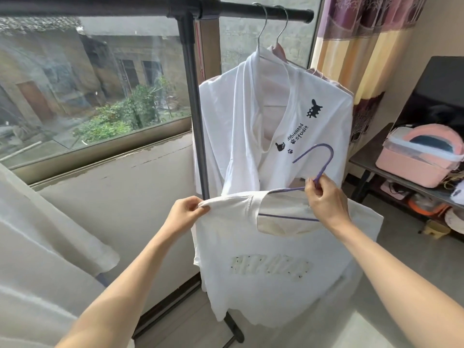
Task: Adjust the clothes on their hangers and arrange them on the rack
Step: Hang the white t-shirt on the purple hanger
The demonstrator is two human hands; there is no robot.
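I hold a white T-shirt (271, 272) with pale lettering on a purple hanger (316, 156) in front of the black rack (193, 101). My right hand (324, 199) grips the hanger's neck just below its hook. My left hand (185, 212) pinches the shirt's left shoulder, pulling the cloth over the hanger's end. Behind, a white shirt (276, 121) with black cat prints hangs from a metal hanger on the rack's top bar (251, 8). A pinkish garment (278, 51) hangs right behind it on a second metal hanger.
A window (88, 84) fills the left behind the rack. White cloth (37, 247) hangs at the lower left. A striped curtain (364, 59) hangs at the right, beside a dark table (371, 159) with a pink box (421, 156).
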